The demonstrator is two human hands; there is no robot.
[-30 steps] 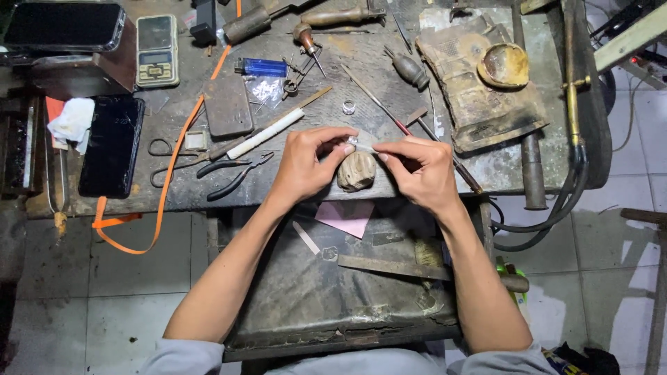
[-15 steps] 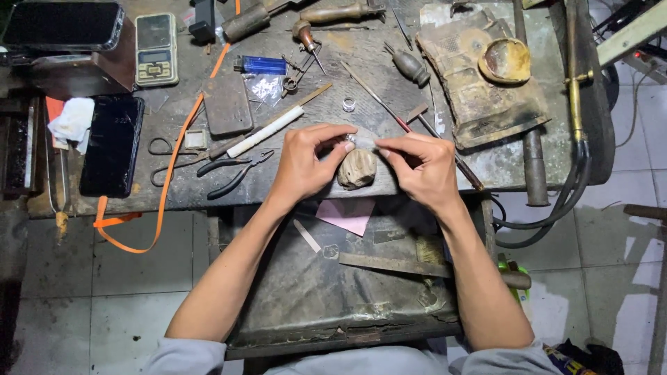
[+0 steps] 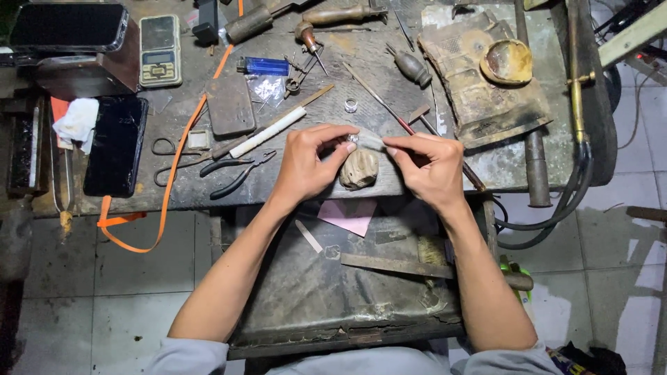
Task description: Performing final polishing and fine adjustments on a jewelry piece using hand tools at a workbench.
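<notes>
My left hand [image 3: 309, 163] pinches a small silvery ring [image 3: 352, 139] between thumb and forefinger, just above a worn wooden bench peg [image 3: 359, 170] at the front edge of the workbench [image 3: 445, 167]. My right hand [image 3: 431, 167] holds a thin strip-like tool [image 3: 372, 142], its tip against the ring. Both hands meet over the peg. The part of the tool inside my right fist is hidden.
A second silver ring [image 3: 351, 105] lies behind the hands. Pliers [image 3: 240, 170], scissors [image 3: 170, 147], a white rod [image 3: 267, 132], a blue lighter [image 3: 262, 66], a pocket scale [image 3: 160, 50], a dark phone [image 3: 115, 146] and an orange strap [image 3: 163, 208] lie left. A pink paper [image 3: 347, 215] lies in the tray [image 3: 306, 298] below.
The hands stay together over the peg. My right hand has shifted slightly with the tool against the ring; little else moved.
</notes>
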